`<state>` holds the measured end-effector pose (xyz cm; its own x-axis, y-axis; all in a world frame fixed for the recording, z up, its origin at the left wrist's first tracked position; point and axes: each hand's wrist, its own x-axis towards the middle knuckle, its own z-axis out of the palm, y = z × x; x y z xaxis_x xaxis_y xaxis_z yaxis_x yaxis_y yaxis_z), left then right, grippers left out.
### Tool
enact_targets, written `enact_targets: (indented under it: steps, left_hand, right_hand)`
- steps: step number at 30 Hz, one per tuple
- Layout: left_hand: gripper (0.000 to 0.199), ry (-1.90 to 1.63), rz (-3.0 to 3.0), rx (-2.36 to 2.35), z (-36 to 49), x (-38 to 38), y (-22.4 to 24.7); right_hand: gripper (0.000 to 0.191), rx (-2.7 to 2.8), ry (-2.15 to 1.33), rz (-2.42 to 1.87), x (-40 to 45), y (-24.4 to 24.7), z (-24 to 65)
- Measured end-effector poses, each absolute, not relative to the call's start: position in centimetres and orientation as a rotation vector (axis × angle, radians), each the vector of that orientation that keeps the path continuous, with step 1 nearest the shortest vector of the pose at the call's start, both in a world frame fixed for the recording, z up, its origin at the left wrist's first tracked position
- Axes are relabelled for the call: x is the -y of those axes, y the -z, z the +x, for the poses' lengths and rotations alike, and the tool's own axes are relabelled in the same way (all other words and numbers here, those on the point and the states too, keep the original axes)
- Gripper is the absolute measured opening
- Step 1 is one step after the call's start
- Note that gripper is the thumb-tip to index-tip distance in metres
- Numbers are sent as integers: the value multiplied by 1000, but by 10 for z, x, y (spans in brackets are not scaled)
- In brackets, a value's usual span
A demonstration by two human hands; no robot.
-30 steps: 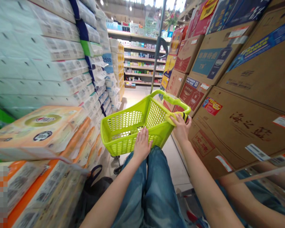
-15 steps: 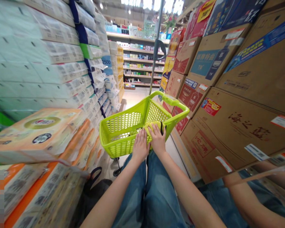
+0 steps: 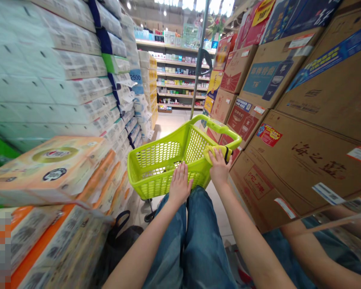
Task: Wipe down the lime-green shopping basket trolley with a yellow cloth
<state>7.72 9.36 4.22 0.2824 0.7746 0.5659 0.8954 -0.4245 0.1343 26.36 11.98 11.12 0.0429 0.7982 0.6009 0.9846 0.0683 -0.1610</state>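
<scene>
A lime-green shopping basket cart (image 3: 183, 134) with lattice walls stands tilted just beyond my knees. My left hand (image 3: 179, 186) lies flat against its near rim, fingers stretched out and nothing in them. At the basket's right end, my right hand (image 3: 219, 170) presses a yellow cloth (image 3: 208, 151) with a dark edge onto the near rim, close to the handle (image 3: 221, 127). Fingers of that hand curve over the cloth and cover part of it. Some small dark and greenish bits, too small to name, show low in the basket.
Tissue packs (image 3: 78, 86) are stacked high on the left, with an orange pack (image 3: 48, 160) nearer. Cardboard cartons (image 3: 307, 152) form a wall on the right. A metal pole (image 3: 198, 88) rises behind the basket. A dark bag (image 3: 124, 237) sits at my left. Stocked shelves (image 3: 182, 76) stand far ahead.
My right hand has slid the yellow cloth rightward along the near rim, away from my left hand and toward the handle end. My left hand has barely moved.
</scene>
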Motion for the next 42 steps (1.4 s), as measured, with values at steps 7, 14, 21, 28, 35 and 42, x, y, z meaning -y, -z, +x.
enact_targets:
  steps: [7, 14, 21, 28, 35, 42]
  left_hand:
    - [70, 838, -2348, 1555, 74, -92, -43]
    - [67, 836, -2343, 1545, 77, -93, -43]
    - [66, 833, -2334, 1562, 79, -92, -43]
    - [66, 789, -2343, 1556, 75, -92, -44]
    - [67, 788, -2343, 1544, 74, -91, -45]
    - [68, 804, -2345, 1544, 76, -92, -45]
  right_hand:
    - [63, 2075, 310, -1592, -99, -85, 197]
    - [65, 2041, 430, -1621, -116, -115, 285]
    - [62, 1728, 474, -1779, -133, -120, 308]
    - [61, 1973, 325, -1623, -110, -88, 213]
    - [67, 2062, 357, -1553, -109, -96, 238]
    - [54, 1740, 455, -1726, -142, -122, 319]
